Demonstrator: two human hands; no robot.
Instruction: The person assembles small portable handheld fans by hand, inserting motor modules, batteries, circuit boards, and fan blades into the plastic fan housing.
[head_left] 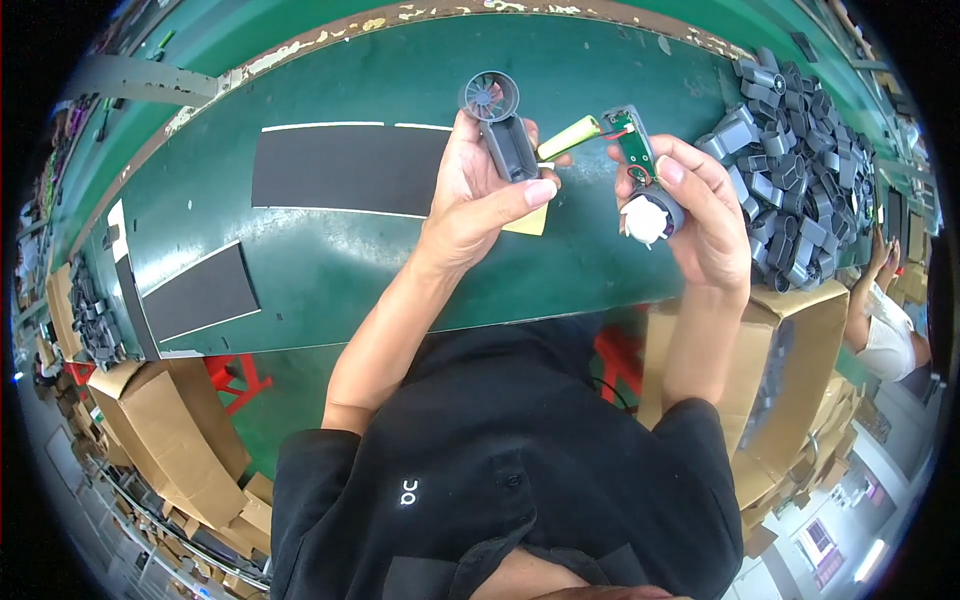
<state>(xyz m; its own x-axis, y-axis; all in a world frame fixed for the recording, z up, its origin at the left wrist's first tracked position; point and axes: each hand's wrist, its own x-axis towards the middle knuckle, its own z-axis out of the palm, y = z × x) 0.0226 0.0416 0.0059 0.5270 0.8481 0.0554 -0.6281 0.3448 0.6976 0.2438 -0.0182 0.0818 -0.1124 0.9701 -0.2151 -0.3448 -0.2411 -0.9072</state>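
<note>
- Head view, upper center: we are watching the left hand (472,195) gripping an open grey housing (515,155), thumb pressing its lower end.
- Right of center: we are seeing the right hand (712,205) pinching a grey casing (675,212) between thumb and fingers, a green circuit board (634,150) and white wheel (646,220) showing.
- Between them, red wires (612,134) are linking a yellow-green cylinder (570,138) to the board.
- Upper right: grey parts (800,170) are crowding the green table (560,270).

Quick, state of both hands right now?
Left hand: closed, holding a gray plastic shell.
Right hand: closed, holding a gray casing with a green circuit board and white piece.
</note>
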